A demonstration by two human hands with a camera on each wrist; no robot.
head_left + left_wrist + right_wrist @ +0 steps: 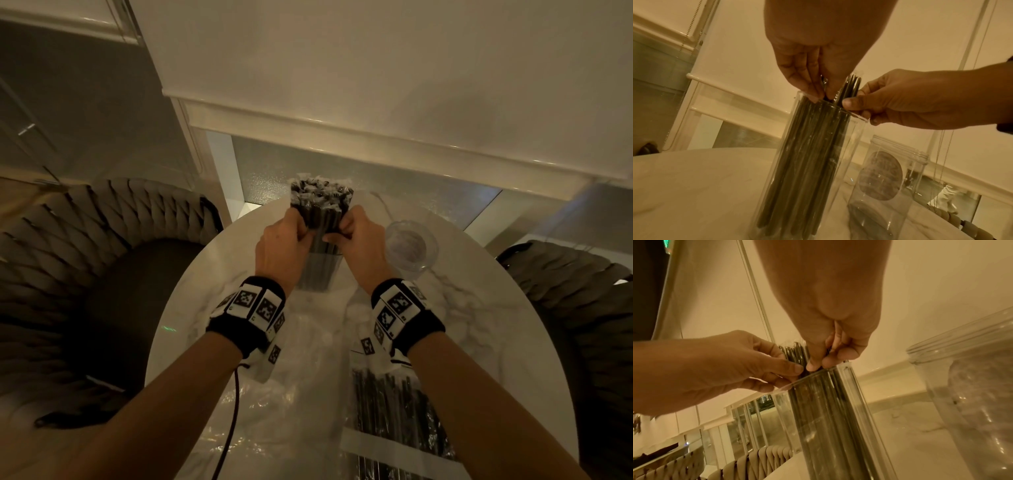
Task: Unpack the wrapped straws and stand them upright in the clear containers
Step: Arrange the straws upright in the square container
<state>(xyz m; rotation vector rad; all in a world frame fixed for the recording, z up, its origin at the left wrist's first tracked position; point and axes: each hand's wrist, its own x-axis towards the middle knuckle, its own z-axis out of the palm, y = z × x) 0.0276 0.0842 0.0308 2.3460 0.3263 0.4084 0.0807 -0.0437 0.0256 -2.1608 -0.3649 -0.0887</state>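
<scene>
Filling most of the lower head view, the round white table [479,342] runs from center to the bottom edge, with a woven chair [85,274] at the left edge and another [582,308] at the right. On the table at lower right lies a pack [394,411] of black straws in clear wrap. At frame center stands the tall clear container [851,146], upright and packed with straws [807,154] that rise above its rim, their tops in crinkled wrap. Just right of it stands an empty jar [409,248]. The left hand [281,245] has thumb and fingers closed together in a pinch on the straws at the rim; the right hand [359,240] pinches them likewise from the other side. Black wristbands [250,311] with square markers sit on both wrists.
</scene>
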